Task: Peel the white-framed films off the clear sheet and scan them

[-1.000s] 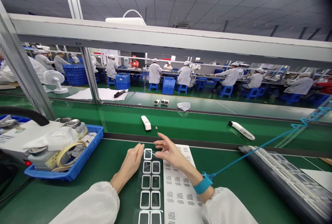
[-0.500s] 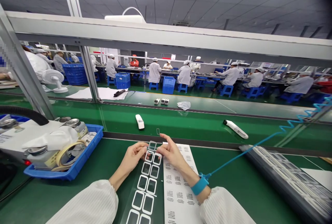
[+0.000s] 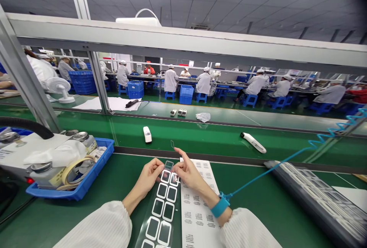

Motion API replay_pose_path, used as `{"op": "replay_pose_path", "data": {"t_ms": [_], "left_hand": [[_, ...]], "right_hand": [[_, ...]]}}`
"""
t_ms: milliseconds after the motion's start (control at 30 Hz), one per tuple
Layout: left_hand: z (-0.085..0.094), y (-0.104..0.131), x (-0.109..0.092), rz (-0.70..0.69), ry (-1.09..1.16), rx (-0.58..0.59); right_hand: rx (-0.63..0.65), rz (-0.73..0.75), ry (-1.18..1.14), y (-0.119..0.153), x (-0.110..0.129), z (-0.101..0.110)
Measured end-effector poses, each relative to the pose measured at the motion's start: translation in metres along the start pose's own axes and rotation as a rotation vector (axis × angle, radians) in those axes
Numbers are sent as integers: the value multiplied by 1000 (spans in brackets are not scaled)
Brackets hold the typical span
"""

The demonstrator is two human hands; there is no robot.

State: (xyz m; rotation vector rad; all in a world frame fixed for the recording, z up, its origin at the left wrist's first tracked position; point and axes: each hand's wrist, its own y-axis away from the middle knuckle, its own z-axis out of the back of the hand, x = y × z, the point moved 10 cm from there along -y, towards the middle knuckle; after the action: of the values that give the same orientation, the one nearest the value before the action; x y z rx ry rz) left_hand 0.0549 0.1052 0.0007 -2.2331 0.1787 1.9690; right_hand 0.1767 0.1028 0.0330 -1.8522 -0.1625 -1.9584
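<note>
A clear sheet of white-bordered rectangular frame stickers runs from the near edge up to my hands. My left hand is closed, thumb and forefinger pinching the sheet's left edge near its far end. My right hand pinches the far right part of the sheet between thumb and bent fingers. Its index finger points up, and a thin rectangular frame clings to the fingertip. Under my right forearm lies a white printed label sheet. A blue wrist strap with a coiled cord is on my right wrist.
A blue tray with jars and a tape roll stands at left. At right is a dark tray of stacked frame-like parts. Two white handheld devices lie on the green conveyor belt beyond the bench. Co-workers sit farther back.
Both white devices on the belt have shifted left. The sticker sheet has slid slightly toward me in my hands. The thin frame on my right index fingertip has moved slightly left and tilted.
</note>
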Motion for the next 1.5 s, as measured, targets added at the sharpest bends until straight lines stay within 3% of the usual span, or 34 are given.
{"op": "replay_pose_path", "data": {"t_ms": [167,267,433,567,767,900,1033,1167,1267,1367,1500], "left_hand": [[2,-1,6,-3,-23,-53],[11,-2,4,-45,-91,-115],[33,-1,-10,-129,-320,-251],[39,0,-15,-119,-448,-277],[40,-3,-9,-76,-673,-269],[41,-2,-7,-49,-707,-284],[44,-1,-8,-33,-686,-320],[50,2,-17,-57,-668,-392],[42,13,-40,-167,-602,-451],[4,25,-48,-144,-321,-309],[-70,48,-18,213,192,-41]], "right_hand": [[45,7,-34,-1,-1,-2],[-39,-17,-20,-4,-6,13],[-472,2,181,2,-3,89],[-657,5,365,17,1,157],[-944,-124,817,48,17,282],[-1042,-333,1043,63,17,340],[-993,-484,1102,68,1,362],[-965,-462,1118,62,5,348],[-899,-323,1139,55,28,304],[-743,22,1159,57,66,218],[-474,506,1167,91,109,78]]}}
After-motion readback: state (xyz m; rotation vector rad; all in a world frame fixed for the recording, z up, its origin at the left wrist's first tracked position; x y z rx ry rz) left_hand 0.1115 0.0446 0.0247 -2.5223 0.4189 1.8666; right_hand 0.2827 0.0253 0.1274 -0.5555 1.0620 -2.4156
